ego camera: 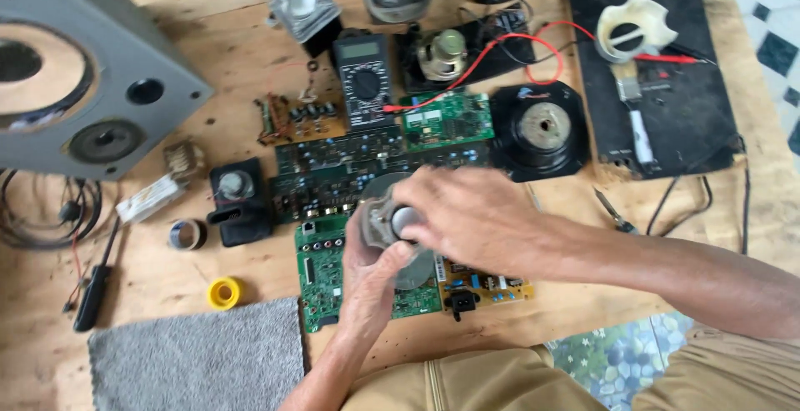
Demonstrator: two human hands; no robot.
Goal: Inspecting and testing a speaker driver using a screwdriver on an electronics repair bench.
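At far left a grey speaker cabinet (79, 69) lies tilted on the wooden board (208, 19), with a coil of black cable (42, 211) below it. A black-handled screwdriver (93, 290) lies beside a grey cloth (200, 357), and a yellow tape roll (223, 293) sits just above the cloth. A small black speaker driver (237, 198) rests right of a grey tape roll (187, 233).

At centre, the left hand (371, 273) rises from below, fingers curled around the left side and underside of a round grey speaker unit (392, 223); the thumb presses its front edge. The unit is held above a green circuit board (329, 273), clear of the board surface. The right hand (471, 215) covers the unit from the upper right, fingertips (417, 190) bent down over its rim and domed centre. Both hands are closed on the unit; it sits between the two palms.

Behind the hands lie dark circuit boards (333, 169) and a black multimeter (363, 82) with red leads (500, 44). To the right sit a round black speaker magnet (542, 132) and a black panel (667, 111) bearing a cream plastic ring (633, 27).
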